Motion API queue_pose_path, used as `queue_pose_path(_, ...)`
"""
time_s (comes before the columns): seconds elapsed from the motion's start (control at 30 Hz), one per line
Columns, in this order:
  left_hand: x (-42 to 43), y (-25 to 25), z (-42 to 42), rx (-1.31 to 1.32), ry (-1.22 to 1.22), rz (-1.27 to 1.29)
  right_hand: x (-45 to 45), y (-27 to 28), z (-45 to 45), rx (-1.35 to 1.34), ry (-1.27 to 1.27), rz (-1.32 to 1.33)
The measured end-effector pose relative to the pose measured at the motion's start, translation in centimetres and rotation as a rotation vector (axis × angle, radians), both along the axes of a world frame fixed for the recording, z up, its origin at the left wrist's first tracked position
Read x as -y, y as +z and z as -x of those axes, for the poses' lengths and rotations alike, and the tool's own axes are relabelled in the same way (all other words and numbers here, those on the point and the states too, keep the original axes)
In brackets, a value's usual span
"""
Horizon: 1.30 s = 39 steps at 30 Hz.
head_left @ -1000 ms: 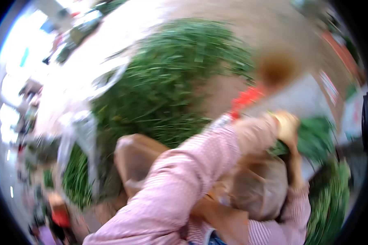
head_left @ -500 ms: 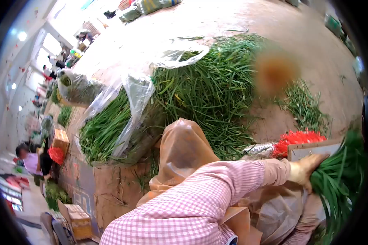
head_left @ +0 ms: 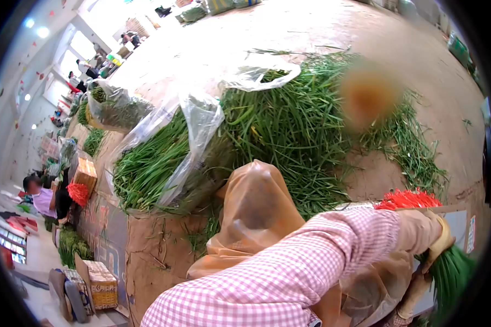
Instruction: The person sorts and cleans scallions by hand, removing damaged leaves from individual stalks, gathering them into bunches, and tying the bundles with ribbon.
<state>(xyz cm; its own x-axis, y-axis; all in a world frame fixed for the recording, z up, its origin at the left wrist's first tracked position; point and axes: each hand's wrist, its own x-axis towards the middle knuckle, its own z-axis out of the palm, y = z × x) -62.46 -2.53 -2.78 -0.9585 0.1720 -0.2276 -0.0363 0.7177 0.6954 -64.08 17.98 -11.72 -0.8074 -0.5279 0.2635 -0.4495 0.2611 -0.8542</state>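
At the lower right, my left hand [head_left: 443, 238] reaches across in a checked sleeve, its fingers wrapped round the top of a bunch of green chives [head_left: 453, 277]. The long leaves hang down below it. My right hand [head_left: 419, 286] is lower, close beside the bunch; its fingers are hidden behind the leaves and at the dark edge of the view. Under the left forearm is a box or board with a pale surface [head_left: 457, 228]. Red strips [head_left: 408, 200] lie heaped just beyond the left wrist.
A big loose heap of chives [head_left: 289, 117] lies ahead, beside a clear plastic bag [head_left: 199, 128] holding more. Translucent brownish plastic [head_left: 259, 191] covers my knee. Scattered leaves [head_left: 414, 150] lie on the floor. A seated person [head_left: 43, 201] and wicker baskets [head_left: 102, 289] are at left.
My left hand has turned, its back now up over the bunch. The chives, spread out before, now hang gathered and narrower. The view has shifted slightly.
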Motion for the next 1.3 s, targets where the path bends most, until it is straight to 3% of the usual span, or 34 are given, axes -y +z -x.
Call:
queue_pose_path(0.03,-0.6,0.0,0.1,0.039,-0.011,0.133,-0.5,-0.3,-0.4,0.012,0.014,-0.009)
queue_pose_path(0.1,-2.7,-5.1,2.8,0.095,-0.090,0.217,-1.5,-0.9,-1.2,0.018,0.049,-0.032)
queue_pose_path(0.17,-6.0,-10.6,3.4,-0.339,0.344,0.175,-2.3,-1.2,-1.8,0.008,0.095,-0.048)
queue_pose_path(0.2,-6.8,-11.2,3.2,-0.493,0.385,0.223,-2.9,-1.3,-2.0,-0.012,0.112,-0.045)
queue_pose_path(0.23,-7.4,-11.7,2.9,-0.487,0.391,0.224,-3.0,-1.3,-2.3,-0.040,0.132,-0.044)
queue_pose_path(0.3,-7.7,-12.1,2.9,-0.851,0.412,0.603,-3.6,-0.7,-1.7,-0.136,0.202,-0.001)
queue_pose_path(0.37,-8.1,-10.2,1.9,-0.860,0.381,0.741,-3.8,0.0,-0.2,-0.330,0.345,0.164)
queue_pose_path(0.43,-9.1,-8.2,1.2,-0.755,0.342,0.889,-2.7,-0.1,2.2,-0.622,0.594,0.555)
queue_pose_path(0.5,-9.6,-7.3,0.7,-0.703,0.390,0.926,-1.5,4.3,-1.4,-0.525,-0.157,-0.185)
queue_pose_path(0.53,-9.6,-7.2,0.5,-0.646,0.439,0.960,-0.4,4.9,-1.4,-0.522,-0.156,-0.178)
queue_pose_path(0.57,-9.4,-7.1,0.3,-0.586,0.490,0.993,0.6,5.3,-1.3,-0.491,-0.165,-0.114)
queue_pose_path(0.6,-9.4,-10.4,3.9,-0.618,0.479,0.801,1.4,5.6,-1.2,-0.459,-0.170,-0.056)
queue_pose_path(0.63,-9.0,-11.4,5.1,-0.614,0.483,0.802,1.7,5.7,-0.9,-0.429,-0.178,-0.001)
queue_pose_path(0.67,-8.8,-12.1,5.9,-0.549,0.462,0.455,1.6,5.2,-0.2,-0.426,-0.176,-0.001)
queue_pose_path(0.7,-8.5,-13.1,6.6,-0.472,0.430,0.111,1.4,4.0,1.1,-0.101,-0.045,0.168)
queue_pose_path(0.77,-9.7,-17.4,9.9,-0.662,0.544,0.280,0.5,1.5,3.1,0.563,0.223,0.490)
queue_pose_path(0.83,-10.2,-17.7,11.4,-0.616,0.591,0.397,-1.2,-0.6,2.9,0.571,0.166,0.413)
queue_pose_path(0.9,-8.1,-16.0,8.3,-0.623,0.474,0.412,-3.2,-5.8,2.1,0.935,0.350,0.634)
queue_pose_path(0.97,-7.1,-15.0,4.3,-0.673,0.366,0.434,-7.9,-7.2,-0.9,1.166,0.414,0.901)
queue_pose_path(1.07,-5.2,-14.4,-0.2,-0.938,0.270,0.513,-4.6,-4.1,-6.3,0.525,-0.184,0.292)
queue_pose_path(1.1,-4.3,-6.4,-0.8,-0.179,0.131,0.445,-4.1,-3.9,-5.9,0.199,-0.073,0.050)
queue_pose_path(1.13,-4.1,-5.7,-1.5,-0.269,0.138,0.457,-2.1,-0.3,-7.3,0.474,-0.145,0.207)
queue_pose_path(1.17,-5.1,-4.5,-2.0,-0.199,0.169,0.530,-2.5,-0.1,-7.5,0.618,-0.106,0.327)
queue_pose_path(1.23,-5.2,-6.3,-2.2,-0.473,0.157,0.751,-2.2,0.5,-7.1,0.613,0.000,0.506)
queue_pose_path(1.3,-5.7,-7.7,-1.6,-0.508,0.095,0.883,-1.4,2.6,-7.6,0.643,-0.037,0.599)
